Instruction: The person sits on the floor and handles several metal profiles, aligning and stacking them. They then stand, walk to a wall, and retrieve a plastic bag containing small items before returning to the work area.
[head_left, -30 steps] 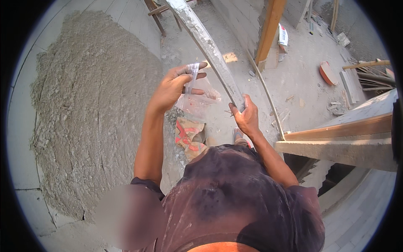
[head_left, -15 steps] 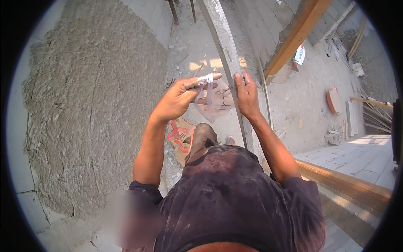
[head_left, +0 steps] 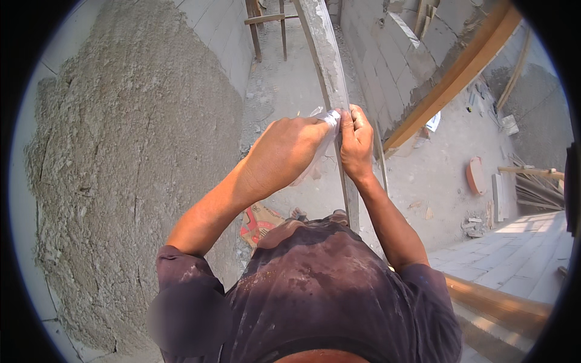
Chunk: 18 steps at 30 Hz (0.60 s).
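A long, narrow straightedge bar [head_left: 327, 66], smeared with grey mortar, stands lengthwise in front of me, its lower end close to my body. My right hand [head_left: 356, 148] is closed round its right side, thumb on the near face. My left hand [head_left: 281, 154] has come up against the bar's left side, back of the hand toward me. Its fingers pinch thin clear plastic film [head_left: 330, 118], bunched at the bar beside my right thumb. A loose part of the film hangs below that hand. The left fingertips are mostly hidden.
A wall with rough wet mortar [head_left: 139, 157] fills the left side. A slanting wooden beam [head_left: 460, 75] crosses the upper right. A torn paper sack [head_left: 260, 222] lies by my feet. Farther off are a wooden trestle [head_left: 264, 20] and an orange tub [head_left: 475, 176].
My left hand has moved right to the bar and turned over, carrying the film that was wrapped round its fingers. My right hand keeps its hold on the bar.
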Motion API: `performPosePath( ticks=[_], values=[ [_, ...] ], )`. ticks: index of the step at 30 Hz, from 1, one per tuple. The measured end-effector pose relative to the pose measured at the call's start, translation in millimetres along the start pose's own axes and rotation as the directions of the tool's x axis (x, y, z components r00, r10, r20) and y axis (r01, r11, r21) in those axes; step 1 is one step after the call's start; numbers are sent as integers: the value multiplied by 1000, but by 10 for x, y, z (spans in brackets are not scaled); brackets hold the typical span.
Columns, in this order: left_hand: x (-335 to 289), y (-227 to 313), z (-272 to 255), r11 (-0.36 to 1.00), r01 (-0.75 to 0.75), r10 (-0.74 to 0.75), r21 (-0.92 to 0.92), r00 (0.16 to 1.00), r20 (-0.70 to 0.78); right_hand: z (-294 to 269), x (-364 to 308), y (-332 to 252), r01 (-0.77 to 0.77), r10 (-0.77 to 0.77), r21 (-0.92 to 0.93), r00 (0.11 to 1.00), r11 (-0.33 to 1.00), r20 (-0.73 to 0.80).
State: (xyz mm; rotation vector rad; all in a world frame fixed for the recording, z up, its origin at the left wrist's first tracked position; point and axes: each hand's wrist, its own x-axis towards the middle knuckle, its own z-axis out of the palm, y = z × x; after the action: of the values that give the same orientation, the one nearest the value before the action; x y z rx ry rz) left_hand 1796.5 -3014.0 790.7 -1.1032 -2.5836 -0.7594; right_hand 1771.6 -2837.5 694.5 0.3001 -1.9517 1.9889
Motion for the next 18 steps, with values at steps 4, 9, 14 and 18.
performPosePath(
  ticks=[4, 9, 14, 18],
  values=[
    [245, -190, -247, 969, 57, -56, 241, 998, -10, 201, 346, -54, 64, -64, 20, 998, 998, 9],
    [597, -249, -479, 898, 167, -127, 406, 984, -124, 508, 728, -94, 123, -124, 139, 992, 983, -6],
    [612, -487, -671, 913, 251, -277, 321, 960, 37, 644, 904, -189, 94, -108, 152, 990, 984, 88],
    [483, -772, -422, 925, 381, -379, 1, 920, -100, 773, 1048, -133, 109, -127, 242, 990, 964, 63]
  ],
)
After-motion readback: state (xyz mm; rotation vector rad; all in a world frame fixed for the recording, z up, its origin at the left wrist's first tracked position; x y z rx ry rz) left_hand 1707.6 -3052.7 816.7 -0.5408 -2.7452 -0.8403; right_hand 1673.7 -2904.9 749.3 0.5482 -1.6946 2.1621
